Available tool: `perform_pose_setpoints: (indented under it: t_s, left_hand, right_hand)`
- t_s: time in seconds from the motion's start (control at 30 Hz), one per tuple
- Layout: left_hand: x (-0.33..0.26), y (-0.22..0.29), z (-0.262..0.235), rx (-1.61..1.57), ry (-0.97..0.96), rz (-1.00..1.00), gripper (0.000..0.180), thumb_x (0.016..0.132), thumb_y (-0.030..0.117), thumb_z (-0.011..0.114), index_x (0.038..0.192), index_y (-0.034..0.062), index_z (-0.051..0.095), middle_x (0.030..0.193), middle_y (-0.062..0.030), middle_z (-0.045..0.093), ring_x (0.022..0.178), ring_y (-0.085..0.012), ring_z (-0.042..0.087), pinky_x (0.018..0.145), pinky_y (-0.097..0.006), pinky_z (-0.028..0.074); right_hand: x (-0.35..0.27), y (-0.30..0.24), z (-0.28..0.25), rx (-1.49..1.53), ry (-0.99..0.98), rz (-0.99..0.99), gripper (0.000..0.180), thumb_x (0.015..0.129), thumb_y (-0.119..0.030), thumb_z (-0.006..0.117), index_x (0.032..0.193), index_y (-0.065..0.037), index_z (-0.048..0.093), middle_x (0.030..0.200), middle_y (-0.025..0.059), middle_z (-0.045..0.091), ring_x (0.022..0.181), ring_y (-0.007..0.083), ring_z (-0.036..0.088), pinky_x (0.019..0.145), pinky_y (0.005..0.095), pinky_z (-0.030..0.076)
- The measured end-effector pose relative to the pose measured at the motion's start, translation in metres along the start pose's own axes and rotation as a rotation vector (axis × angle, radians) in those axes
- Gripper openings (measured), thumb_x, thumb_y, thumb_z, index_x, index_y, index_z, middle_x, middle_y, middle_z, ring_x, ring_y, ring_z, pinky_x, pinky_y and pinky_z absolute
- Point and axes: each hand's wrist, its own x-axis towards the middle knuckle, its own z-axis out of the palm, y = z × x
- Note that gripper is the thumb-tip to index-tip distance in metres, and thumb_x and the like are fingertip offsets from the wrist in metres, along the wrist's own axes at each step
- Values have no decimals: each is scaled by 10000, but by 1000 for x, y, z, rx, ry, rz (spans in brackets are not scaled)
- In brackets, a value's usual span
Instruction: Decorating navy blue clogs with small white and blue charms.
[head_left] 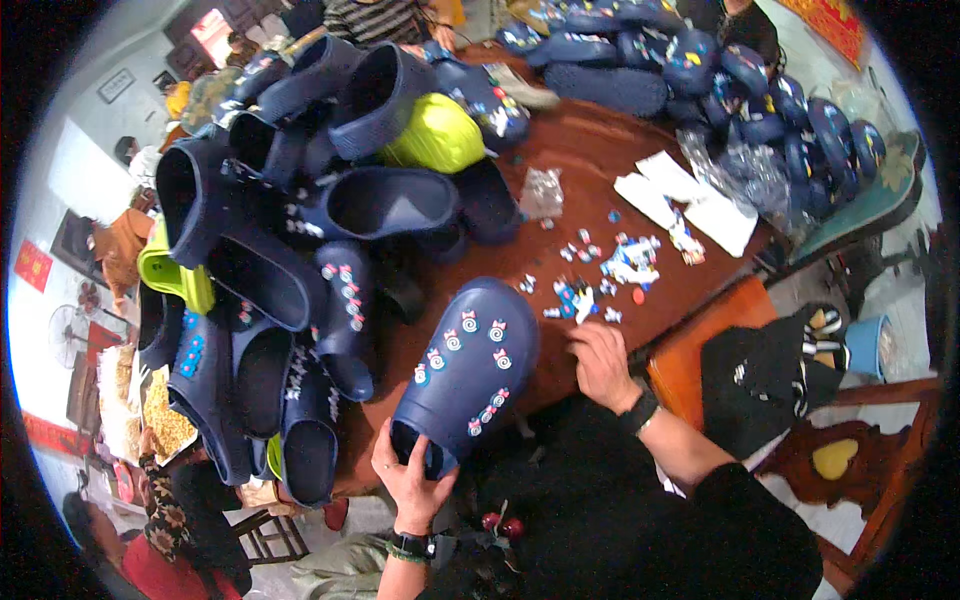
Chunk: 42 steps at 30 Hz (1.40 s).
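Observation:
My left hand (408, 475) grips a navy blue clog (478, 350) at its heel end, with fingers inside the opening. The clog's upper faces up, with several candy-shaped charms in white, pink and blue fixed along it. At the table's near edge, my right hand (603, 368) lies with fingers stretched toward a scatter of small colourful charms (630, 262), just short of them. Nothing shows in its fingers, though their undersides are hidden. One red round charm (638, 297) lies among the pieces.
Navy clogs (390, 203) are heaped high on the left, with a lime green clog (437, 135) among them. More decorated clogs (690, 62) are piled at the far right. White paper (690, 200) and clear plastic bags (543, 192) lie on the brown table (590, 145). Other people sit beyond it.

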Motion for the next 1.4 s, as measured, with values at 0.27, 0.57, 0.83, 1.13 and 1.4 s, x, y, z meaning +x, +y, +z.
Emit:
perform_pose_setpoints:
  t_s: [0.27,0.57,0.83,1.13,1.4]
  left_hand:
    - [122,18,-66,-58,446,-26,703,559,231,880,1175,54,590,1435,-250,357,1277,-420,413,1049,-474,346]
    - [324,12,-175,368,860,1,658,783,458,746,1237,8,591,1401,-297,412,1277,-437,425,1047,-450,365]
    - [400,-22,-175,773,607,-137,702,842,628,552,1274,75,586,1401,-274,430,1204,-432,503,1000,-468,414]
    - [407,-73,-159,590,437,-71,680,923,549,499,1316,-6,506,1328,-236,516,1247,-374,475,1031,-422,386]
    - [398,-67,-144,630,519,-6,674,932,529,498,1366,16,451,1408,-245,437,1323,-364,406,1065,-423,357]
  right_hand:
    - [9,-9,-6,17,-55,15,248,696,-36,567,935,-72,620,1099,75,602,1117,285,528,954,427,375]
    - [8,-8,-8,-25,14,-3,234,701,-37,578,925,-89,620,1070,55,615,1072,253,563,890,413,416]
    - [6,0,-5,28,11,-16,206,742,-72,587,947,-82,604,1080,51,598,1072,232,554,925,380,416]
    - [5,1,-6,22,52,-21,130,785,-79,565,912,-73,593,1035,63,595,1046,237,559,889,374,430]
    - [5,3,-4,12,51,-6,165,738,-69,575,902,-76,594,1040,45,600,1046,236,560,892,375,432]
